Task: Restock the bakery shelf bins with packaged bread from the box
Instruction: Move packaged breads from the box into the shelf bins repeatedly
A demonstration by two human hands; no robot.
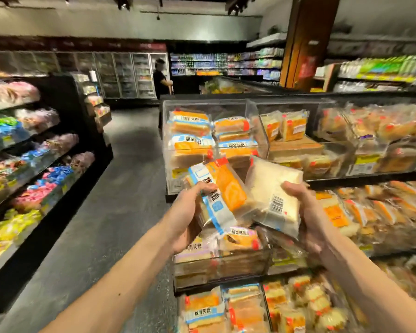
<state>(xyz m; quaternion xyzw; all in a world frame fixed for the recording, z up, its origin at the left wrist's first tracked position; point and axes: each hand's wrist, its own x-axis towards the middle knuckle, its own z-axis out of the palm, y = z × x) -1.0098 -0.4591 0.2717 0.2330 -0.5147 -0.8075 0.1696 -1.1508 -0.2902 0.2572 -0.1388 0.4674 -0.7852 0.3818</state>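
Right now the left hand (190,212) has its fingers wrapped round the lower end of an orange-and-blue bread pack (226,191), which tilts with its red-clipped end up and away. The right hand (308,212) clutches a pale bread pack (274,195) by its right edge, thumb over the top and barcode facing the camera. The two packs touch along their inner sides, just above the middle bin (221,263), whose top layer of similar orange packs lies directly beneath the hands. The step in hand looks like placing these two. To do it well, I would set them down one at a time with a light grip so the soft loaf is not crushed, lying flat among packs of the same kind (the pale one shows only its back, so I cannot tell its kind). Beyond the hands the upper clear bin (202,104) is stacked high with orange packs, and the compartment (286,104) to its right has room. The supply box is not in view. Far off, a person (160,78) stands by the glass-door chillers (120,75).
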